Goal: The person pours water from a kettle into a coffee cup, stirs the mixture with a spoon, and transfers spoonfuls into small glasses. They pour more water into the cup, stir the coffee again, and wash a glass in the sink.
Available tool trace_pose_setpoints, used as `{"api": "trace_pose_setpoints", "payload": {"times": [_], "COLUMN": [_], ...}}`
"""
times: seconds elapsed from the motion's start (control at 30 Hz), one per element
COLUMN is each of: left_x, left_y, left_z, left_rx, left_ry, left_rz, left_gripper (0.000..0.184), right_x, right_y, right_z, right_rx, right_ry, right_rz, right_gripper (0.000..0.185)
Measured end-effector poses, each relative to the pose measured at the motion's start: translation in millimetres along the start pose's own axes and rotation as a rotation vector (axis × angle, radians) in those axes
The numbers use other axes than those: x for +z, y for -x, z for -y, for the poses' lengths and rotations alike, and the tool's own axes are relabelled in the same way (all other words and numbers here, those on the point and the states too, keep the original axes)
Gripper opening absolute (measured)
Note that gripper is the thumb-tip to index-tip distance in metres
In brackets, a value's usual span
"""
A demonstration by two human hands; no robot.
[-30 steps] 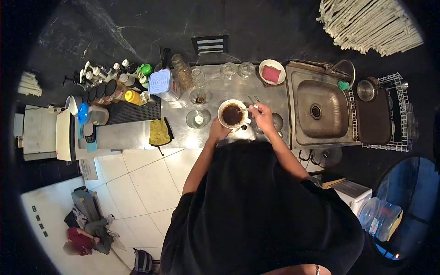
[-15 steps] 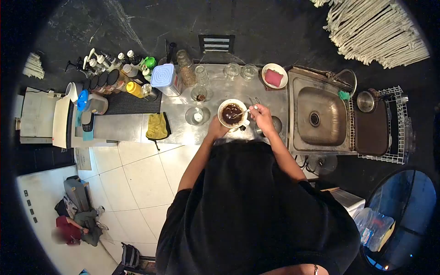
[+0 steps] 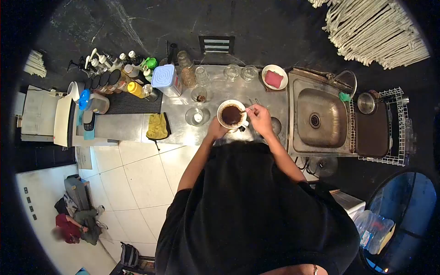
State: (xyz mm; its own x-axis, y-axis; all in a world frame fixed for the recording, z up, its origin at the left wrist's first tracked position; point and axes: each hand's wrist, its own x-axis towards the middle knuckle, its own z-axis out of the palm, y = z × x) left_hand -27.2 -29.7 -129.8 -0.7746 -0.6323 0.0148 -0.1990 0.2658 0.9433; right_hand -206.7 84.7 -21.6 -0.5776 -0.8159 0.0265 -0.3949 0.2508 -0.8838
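Note:
A white cup (image 3: pixel 232 101) of dark brown liquid (image 3: pixel 231 116) is in front of me over the steel counter. My left hand (image 3: pixel 218 129) is closed around the cup's lower left side. My right hand (image 3: pixel 260 119) pinches the handle of a spoon (image 3: pixel 244 111), which dips into the liquid at the cup's right side. The spoon's bowl is hidden in the liquid. Left of the cup stand a clear glass (image 3: pixel 195 117) with something white in it and another glass (image 3: pixel 200 95) with brown contents at its bottom.
A yellow cloth pouch (image 3: pixel 157 127) hangs at the counter's front edge. Behind are a blue-lidded container (image 3: pixel 165 78), upturned-looking glasses (image 3: pixel 232 71) and a white bowl (image 3: pixel 285 78) holding a pink sponge (image 3: pixel 273 79). To the right is a sink (image 3: pixel 321 137). A person (image 3: pixel 78 228) sits far left.
My right hand has shifted slightly left, and less of the spoon shows above the liquid. Bright streaks on the liquid's surface have faded. My left hand stays on the cup.

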Motion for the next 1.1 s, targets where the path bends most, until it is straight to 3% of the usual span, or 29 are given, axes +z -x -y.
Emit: {"api": "trace_pose_setpoints", "payload": {"times": [0.17, 0.6, 0.7, 0.9, 0.97, 1.1], "left_x": [-0.8, 1.8, 1.3, -2.8, 1.0, -1.3], "left_y": [1.6, -1.0, 0.5, 1.2, 0.8, 0.4], "left_z": [-11.0, 7.4, 1.3, 5.1, 4.5, -4.5], "left_rx": [0.045, 0.035, 0.088, -0.074, 0.106, 0.158], "left_ry": [-0.04, -0.068, 0.128, -0.001, -0.041, 0.042], "left_rz": [-0.069, -0.014, -0.049, 0.073, -0.056, -0.048], "left_gripper": [0.058, 0.058, 0.059, 0.057, 0.057, 0.057], "right_x": [1.7, 10.2, 11.5, 12.8, 11.2, 13.3], "right_y": [-0.8, -4.1, -4.8, -5.5, -5.9, -7.1], "right_z": [-1.9, -31.2, -35.3, -32.6, -28.0, -35.0], "right_rx": [-0.01, 0.038, 0.066, 0.113, 0.136, 0.117], "right_ry": [-0.007, -0.078, -0.118, -0.16, -0.163, -0.151], "right_rz": [0.031, -0.024, -0.014, -0.017, 0.002, -0.015], "right_gripper": [0.018, 0.025, 0.024, 0.023, 0.023, 0.024]}}
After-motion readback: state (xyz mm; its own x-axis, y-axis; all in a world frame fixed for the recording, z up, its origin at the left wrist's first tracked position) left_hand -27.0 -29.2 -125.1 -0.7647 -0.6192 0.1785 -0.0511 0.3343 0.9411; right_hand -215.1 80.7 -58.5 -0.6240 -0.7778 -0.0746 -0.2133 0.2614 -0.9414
